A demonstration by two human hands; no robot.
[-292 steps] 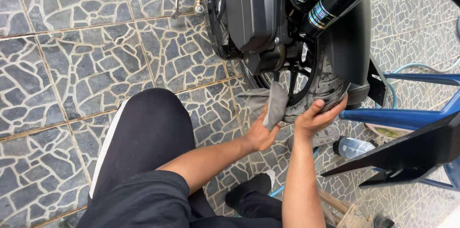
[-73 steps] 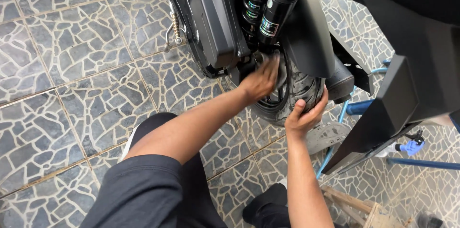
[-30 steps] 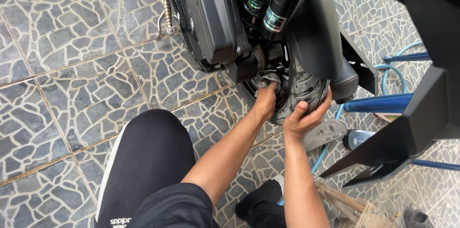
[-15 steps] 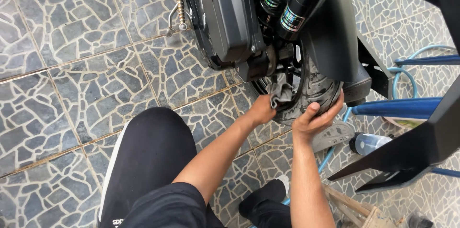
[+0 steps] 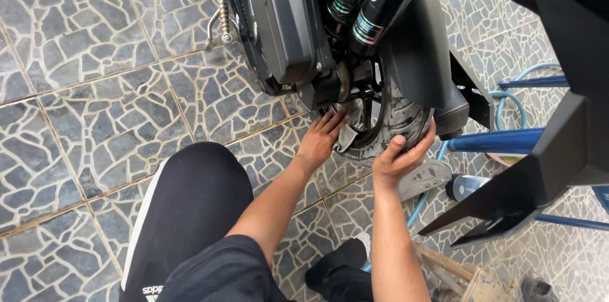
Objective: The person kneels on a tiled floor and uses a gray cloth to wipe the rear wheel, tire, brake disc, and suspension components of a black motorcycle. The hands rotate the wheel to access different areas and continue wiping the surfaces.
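A black scooter's rear wheel stands on the tiled floor, with twin shock absorbers above it and the black engine casing to its left. My left hand presses a grey cloth against the black wheel rim near the hub. My right hand cups the lower edge of the tyre from below, fingers wrapped on the tread. My bent knee in black trousers is in the foreground.
A sprung stand hangs at the scooter's left. Blue metal bars and a light blue hose lie to the right. A sandal, a bottle and a wooden piece lie by the wheel.
My left hand has dropped from the upper hub to the lower rim, still with the cloth. My right hand stays under the tyre. The view has shifted slightly.
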